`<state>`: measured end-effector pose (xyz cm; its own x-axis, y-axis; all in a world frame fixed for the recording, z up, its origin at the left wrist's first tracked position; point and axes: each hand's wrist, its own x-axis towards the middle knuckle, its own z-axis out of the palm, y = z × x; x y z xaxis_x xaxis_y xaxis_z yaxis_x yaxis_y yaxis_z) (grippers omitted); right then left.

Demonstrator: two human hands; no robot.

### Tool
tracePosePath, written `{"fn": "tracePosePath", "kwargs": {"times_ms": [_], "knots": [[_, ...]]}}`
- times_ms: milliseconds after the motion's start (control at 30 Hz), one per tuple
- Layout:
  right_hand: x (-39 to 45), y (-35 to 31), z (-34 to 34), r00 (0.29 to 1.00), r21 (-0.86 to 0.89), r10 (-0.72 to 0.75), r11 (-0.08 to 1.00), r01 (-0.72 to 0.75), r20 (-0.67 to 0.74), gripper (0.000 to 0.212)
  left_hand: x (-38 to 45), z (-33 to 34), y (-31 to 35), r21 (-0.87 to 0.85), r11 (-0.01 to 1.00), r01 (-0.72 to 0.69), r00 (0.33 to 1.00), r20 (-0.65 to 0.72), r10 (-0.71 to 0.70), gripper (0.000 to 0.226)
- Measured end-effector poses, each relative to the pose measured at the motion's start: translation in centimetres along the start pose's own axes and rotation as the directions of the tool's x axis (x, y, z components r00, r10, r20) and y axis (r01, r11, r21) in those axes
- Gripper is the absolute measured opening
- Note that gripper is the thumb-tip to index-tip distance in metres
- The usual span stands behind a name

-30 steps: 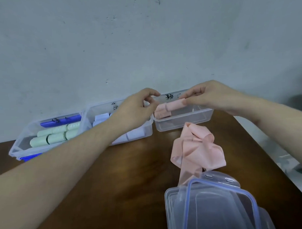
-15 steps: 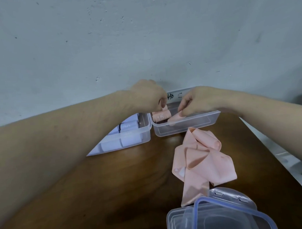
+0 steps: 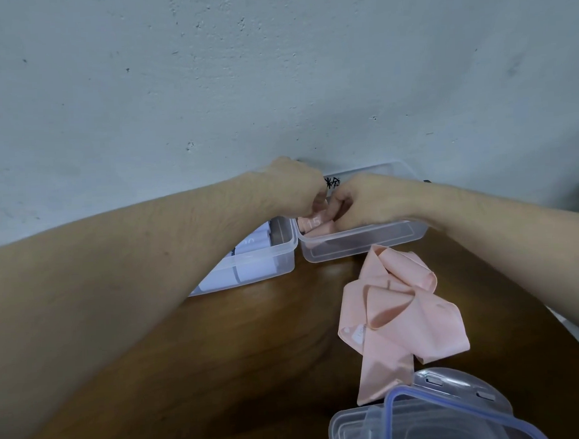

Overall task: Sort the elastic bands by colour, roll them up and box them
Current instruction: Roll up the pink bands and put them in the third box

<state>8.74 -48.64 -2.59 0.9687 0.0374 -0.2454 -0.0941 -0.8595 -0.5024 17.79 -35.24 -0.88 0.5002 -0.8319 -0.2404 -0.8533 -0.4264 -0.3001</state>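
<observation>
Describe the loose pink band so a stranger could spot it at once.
Start at the brown table below the grey wall. In front of the clear box where both hands work lies the pink band, crumpled flat. Unlike the pink rolls inside, it is unrolled.

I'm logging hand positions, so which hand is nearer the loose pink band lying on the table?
Right. The right hand is in the clear box directly behind the loose pink band. The left hand is at that box's left end, farther from it.
</observation>
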Motion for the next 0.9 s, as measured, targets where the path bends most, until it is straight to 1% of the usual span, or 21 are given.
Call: {"fn": "tracePosePath", "kwargs": {"times_ms": [167, 333, 433, 500, 567, 667, 900], "knots": [[0.2, 0.4, 0.0, 1.000, -0.013, -0.022, 1.000, 0.022, -0.012, 0.016, 0.1, 0.2, 0.0, -0.025, 1.000, 0.011, 1.000, 0.006, -0.011, 0.015], [1.0, 0.3, 0.0, 0.997, -0.144, -0.050, 0.988, 0.059, 0.066, 0.012, 0.1, 0.1, 0.2, -0.021, 1.000, 0.010, 1.000, 0.008, -0.010, 0.014], [1.6, 0.1, 0.3, 0.996, -0.191, -0.074, 0.978, 0.084, 0.059, 0.014, 0.0, 0.0, 0.2, 0.005, 1.000, 0.021, 1.000, 0.007, -0.021, 0.017], [1.8, 0.2, 0.4, 0.996, -0.188, -0.084, 0.978, 0.089, 0.034, 0.015, -0.1, 0.0, 0.2, 0.005, 1.000, 0.027, 1.000, 0.013, -0.027, 0.017], [1.6, 0.3, 0.4, 0.996, -0.180, -0.076, 0.980, 0.082, 0.040, 0.012, -0.2, 0.0, 0.2, -0.016, 1.000, 0.026, 1.000, 0.017, -0.025, 0.019], [1.3, 0.6, 0.2, 0.995, -0.173, -0.084, 0.980, 0.093, 0.057, 0.012, -0.2, -0.1, 0.2, -0.044, 0.999, 0.027, 1.000, 0.016, -0.026, 0.019], [1.1, 0.8, 0.1, 0.996, -0.170, -0.081, 0.982, 0.086, 0.035, 0.016, -0.4, -0.3, 0.4, -0.023, 0.999, 0.032, 0.999, 0.024, -0.031, 0.019]]}}
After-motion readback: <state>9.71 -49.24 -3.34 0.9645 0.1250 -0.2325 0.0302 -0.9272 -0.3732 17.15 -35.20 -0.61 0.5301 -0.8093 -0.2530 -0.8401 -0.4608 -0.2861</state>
